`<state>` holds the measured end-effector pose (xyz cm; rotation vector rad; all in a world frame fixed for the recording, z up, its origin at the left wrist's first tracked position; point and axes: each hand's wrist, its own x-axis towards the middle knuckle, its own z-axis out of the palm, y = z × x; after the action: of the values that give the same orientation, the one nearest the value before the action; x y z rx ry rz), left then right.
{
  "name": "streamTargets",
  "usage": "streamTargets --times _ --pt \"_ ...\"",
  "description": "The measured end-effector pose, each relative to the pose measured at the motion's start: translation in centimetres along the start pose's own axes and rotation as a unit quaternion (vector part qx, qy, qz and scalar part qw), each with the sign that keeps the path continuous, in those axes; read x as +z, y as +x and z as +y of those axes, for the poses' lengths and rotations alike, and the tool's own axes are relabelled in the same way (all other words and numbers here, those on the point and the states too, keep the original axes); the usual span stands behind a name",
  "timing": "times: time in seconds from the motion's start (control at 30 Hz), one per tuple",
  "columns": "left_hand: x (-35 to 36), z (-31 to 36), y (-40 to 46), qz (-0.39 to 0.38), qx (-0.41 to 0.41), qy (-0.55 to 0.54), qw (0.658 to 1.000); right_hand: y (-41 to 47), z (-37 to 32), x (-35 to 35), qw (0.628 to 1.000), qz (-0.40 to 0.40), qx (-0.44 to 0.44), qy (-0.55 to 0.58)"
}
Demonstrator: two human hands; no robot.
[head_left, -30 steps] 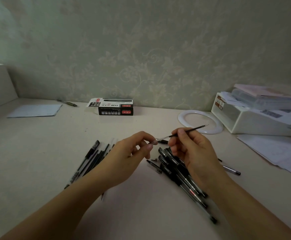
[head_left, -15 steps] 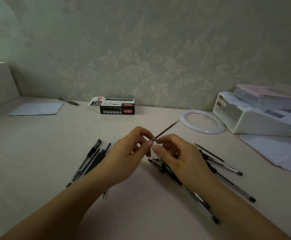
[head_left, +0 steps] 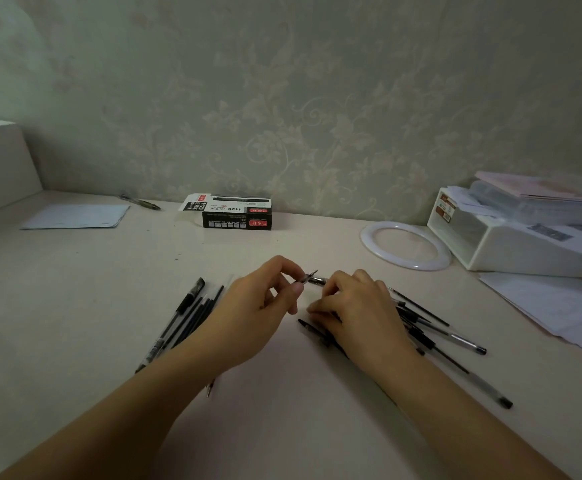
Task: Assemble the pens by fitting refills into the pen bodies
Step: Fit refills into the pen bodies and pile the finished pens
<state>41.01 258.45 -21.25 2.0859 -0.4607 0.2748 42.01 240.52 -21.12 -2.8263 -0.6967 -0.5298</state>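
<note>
Left hand (head_left: 262, 303) pinches a refill (head_left: 308, 277) in front of the box (head_left: 236, 213) marked "1120"; right hand (head_left: 355, 306) grips the pen body (head_left: 318, 280), fingers curled.

Left hand (head_left: 258, 303) fingers pinched, right hand (head_left: 355, 306) curled palm-down, forearms converging.

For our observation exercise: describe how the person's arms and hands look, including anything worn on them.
Both forearms are bare up to the frame's lower edge, with no sleeves in view. The left hand and right hand wear no gloves; no rings, watch or bracelets show. Fingernails look short and unpainted, though the light is dim.
</note>
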Motion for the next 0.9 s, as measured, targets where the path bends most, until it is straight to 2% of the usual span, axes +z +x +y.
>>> streamTargets --times 0.27,0.33,0.37,0.4,0.47,0.53,0.6,0.63,0.73,0.9 --pt "0.2 0.0 -0.1 -0.018 -0.014 0.04 0.999 0.2 0.2 0.3 1.0 -0.004 0.001 -0.027" --pt "0.2 0.1 -0.1 -0.02 -0.013 0.048 0.999 0.2 0.3 0.4 0.999 0.027 0.001 -0.016" --pt "0.1 0.1 -0.1 -0.02 -0.011 0.053 0.998 0.1 0.3 0.3 0.998 0.058 0.014 0.028" --pt "0.1 0.1 -0.1 -0.021 -0.011 0.054 0.998 0.1 0.4 0.1 0.99 0.093 0.04 0.1" --pt "0.0 0.1 -0.1 -0.022 -0.012 0.056 0.998 -0.1 0.6 -0.5 0.944 0.148 0.108 0.276" --pt "0.0 0.1 -0.1 -0.027 -0.013 0.061 0.998 -0.3 0.5 -1.1 0.873 0.153 0.164 0.434" --pt "0.1 0.1 -0.2 -0.031 -0.009 0.061 0.998 -0.5 0.3 -1.3 0.815 0.135 0.182 0.533" --pt "0.1 0.1 -0.2 -0.033 -0.005 0.061 0.998 -0.5 0.2 -1.4 0.809 0.126 0.178 0.546" --pt "0.1 0.1 -0.2 -0.036 0.009 0.058 0.998 -0.6 -0.1 -1.3 0.821 0.105 0.161 0.538" --pt "-0.1 0.3 -0.2 -0.037 0.022 0.045 0.998 -0.7 0.1 -1.3 0.804 0.113 0.171 0.559"
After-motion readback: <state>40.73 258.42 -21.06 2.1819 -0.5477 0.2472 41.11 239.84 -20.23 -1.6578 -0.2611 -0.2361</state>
